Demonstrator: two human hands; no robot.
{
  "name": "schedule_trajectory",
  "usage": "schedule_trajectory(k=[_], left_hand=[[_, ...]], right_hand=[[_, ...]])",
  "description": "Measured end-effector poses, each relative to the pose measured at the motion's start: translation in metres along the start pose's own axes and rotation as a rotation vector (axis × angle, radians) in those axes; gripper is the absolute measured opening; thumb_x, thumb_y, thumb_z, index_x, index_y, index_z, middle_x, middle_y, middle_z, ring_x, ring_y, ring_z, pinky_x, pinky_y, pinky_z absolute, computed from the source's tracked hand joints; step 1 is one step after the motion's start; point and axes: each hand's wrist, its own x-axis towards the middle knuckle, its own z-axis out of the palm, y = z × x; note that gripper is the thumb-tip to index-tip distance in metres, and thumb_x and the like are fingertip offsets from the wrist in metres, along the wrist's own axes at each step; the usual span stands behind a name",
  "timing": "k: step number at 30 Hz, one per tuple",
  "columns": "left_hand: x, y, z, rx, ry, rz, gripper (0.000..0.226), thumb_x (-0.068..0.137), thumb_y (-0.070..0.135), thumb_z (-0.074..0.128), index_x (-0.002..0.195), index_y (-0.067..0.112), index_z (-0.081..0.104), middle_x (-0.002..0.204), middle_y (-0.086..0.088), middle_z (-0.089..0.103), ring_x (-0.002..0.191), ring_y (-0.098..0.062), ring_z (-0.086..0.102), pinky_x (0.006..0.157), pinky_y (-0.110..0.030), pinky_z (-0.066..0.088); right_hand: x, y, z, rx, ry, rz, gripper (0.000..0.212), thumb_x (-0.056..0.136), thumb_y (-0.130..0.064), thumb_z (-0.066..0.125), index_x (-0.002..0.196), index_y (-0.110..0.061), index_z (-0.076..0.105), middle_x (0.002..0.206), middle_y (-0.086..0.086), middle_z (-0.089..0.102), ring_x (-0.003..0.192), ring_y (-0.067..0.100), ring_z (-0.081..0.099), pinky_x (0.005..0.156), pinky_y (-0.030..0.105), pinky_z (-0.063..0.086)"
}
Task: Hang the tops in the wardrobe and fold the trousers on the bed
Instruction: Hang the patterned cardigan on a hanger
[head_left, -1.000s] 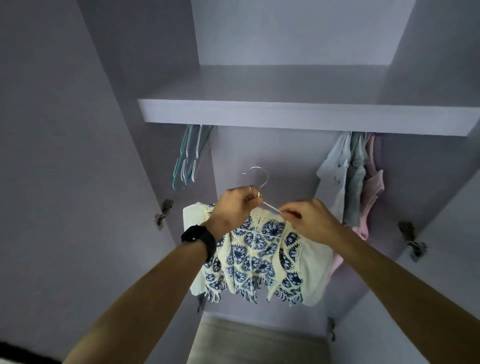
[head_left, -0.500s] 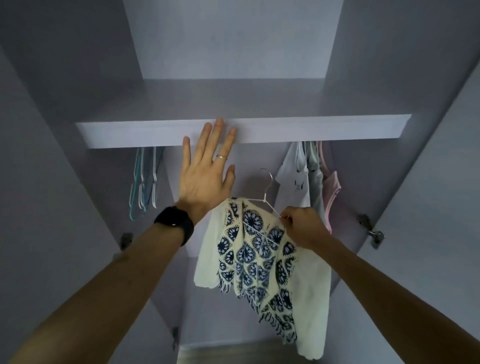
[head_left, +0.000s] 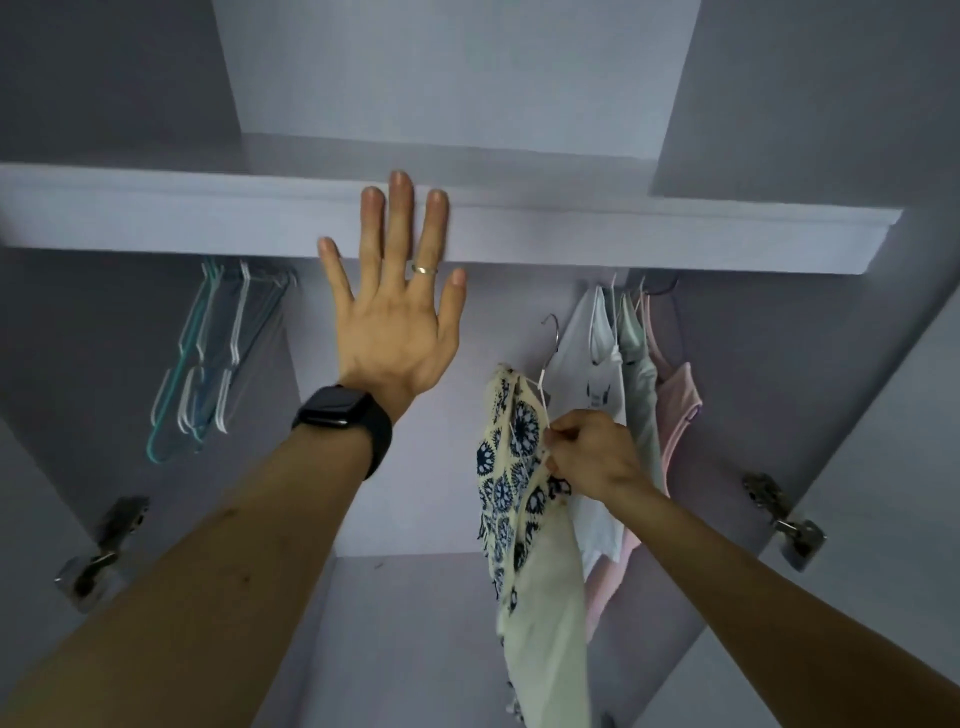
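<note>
Head view: hanger of patterned top between right hand fingers.

The wardrobe stood open, every panel a flat, pale lilac-grey. A thick shelf ran across it from side to side, and its front edge caught the most light. Above the shelf, the upper compartment went back to a plain rear wall. Below the shelf, the back panel lay in dimmer, cool shade. A metal left hinge joined the left door to the wardrobe's left edge. A right hinge held the right door at its right edge.
</note>
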Motion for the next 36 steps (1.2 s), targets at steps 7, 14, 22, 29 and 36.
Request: schedule_trajectory(k=[7, 14, 22, 29, 36], left_hand=[[-0.003, -0.002, 0.027, 0.032, 0.200, 0.032, 0.060, 0.109, 0.043, 0.024, 0.162, 0.025, 0.003, 0.169, -0.006, 0.000, 0.156, -0.027, -0.003, 0.118, -0.064, -0.005], [0.002, -0.001, 0.035, 0.053, 0.297, 0.045, 0.062, 0.107, 0.050, 0.019, 0.162, 0.023, 0.008, 0.169, -0.008, 0.005, 0.156, -0.029, 0.002, 0.119, -0.067, -0.002], [0.001, -0.006, 0.043, 0.036, 0.338, 0.059, 0.063, 0.106, 0.050, 0.024, 0.161, 0.024, 0.013, 0.168, -0.008, 0.009, 0.156, -0.028, 0.006, 0.118, -0.067, 0.002], [0.002, -0.007, 0.046, 0.025, 0.350, 0.054, 0.063, 0.105, 0.049, 0.029, 0.161, 0.024, 0.013, 0.168, -0.007, 0.011, 0.156, -0.028, 0.008, 0.119, -0.066, 0.000], [-0.005, -0.009, 0.045, 0.053, 0.234, 0.050, 0.071, 0.104, 0.049, 0.036, 0.161, 0.024, 0.004, 0.168, -0.004, 0.002, 0.156, -0.025, 0.000, 0.119, -0.064, -0.003]], right_hand=[[0.068, 0.021, 0.022, 0.137, 0.106, 0.082, 0.021, 0.091, -0.015, 0.063, 0.074, -0.010, 0.073, 0.076, 0.010, 0.075, 0.081, 0.029, 0.073, 0.083, 0.046, 0.060], [0.145, -0.013, -0.023, 0.109, 0.312, 0.096, 0.029, 0.070, -0.024, 0.063, 0.089, -0.004, 0.073, 0.091, 0.016, 0.074, 0.088, 0.033, 0.072, 0.083, 0.046, 0.061], [0.177, -0.024, -0.024, -0.106, 0.395, 0.148, 0.032, 0.091, -0.029, 0.062, 0.105, -0.001, 0.071, 0.105, 0.020, 0.071, 0.093, 0.034, 0.069, 0.072, 0.033, 0.052], [0.178, -0.009, -0.019, -0.231, 0.414, 0.168, 0.032, 0.098, -0.031, 0.056, 0.107, -0.005, 0.071, 0.113, 0.020, 0.069, 0.103, 0.036, 0.066, 0.083, 0.038, 0.053], [0.128, -0.029, -0.041, -0.435, 0.251, 0.107, 0.035, 0.100, -0.047, 0.050, 0.121, -0.024, 0.064, 0.119, 0.011, 0.066, 0.108, 0.034, 0.063, 0.087, 0.039, 0.052]])
